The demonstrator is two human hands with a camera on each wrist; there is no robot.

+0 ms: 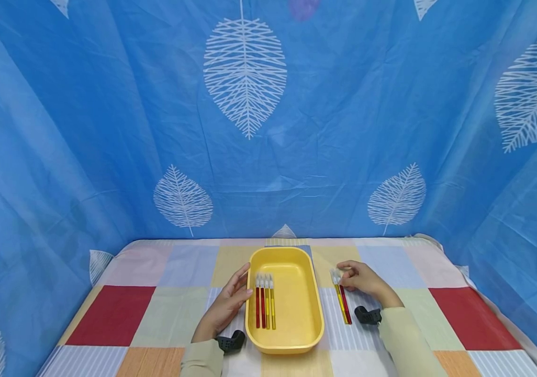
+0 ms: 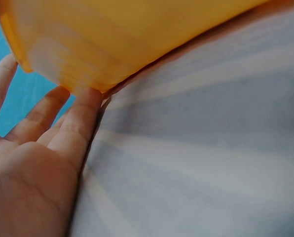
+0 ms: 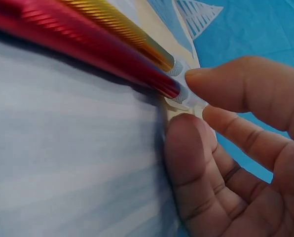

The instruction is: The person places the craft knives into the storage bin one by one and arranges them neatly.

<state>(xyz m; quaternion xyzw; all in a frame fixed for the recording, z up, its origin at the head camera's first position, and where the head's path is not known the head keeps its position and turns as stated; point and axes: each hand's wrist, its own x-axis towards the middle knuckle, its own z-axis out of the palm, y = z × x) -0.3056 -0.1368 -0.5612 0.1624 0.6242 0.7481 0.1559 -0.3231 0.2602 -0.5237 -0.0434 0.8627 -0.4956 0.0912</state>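
Observation:
A yellow tray (image 1: 298,314) stands upright on the table. In its left half lie two red craft knives (image 1: 260,309) and two gold craft knives (image 1: 270,310), side by side with clear caps pointing away. My left hand (image 1: 228,305) rests at the tray's left side, thumb by the rim and extended fingers (image 2: 83,118) against the outer wall. Right of the tray, my right hand (image 1: 364,279) pinches the capped end of another red craft knife (image 1: 345,308) between thumb and finger. A gold craft knife (image 1: 339,299) lies close along its left.
A patchwork tablecloth (image 1: 155,317) covers the table. Blue curtain with white leaf prints (image 1: 297,157) hangs behind and at both sides. Black wrist mounts (image 1: 367,315) sit on both wrists. A dark blue patch (image 1: 307,250) shows behind the tray's far end.

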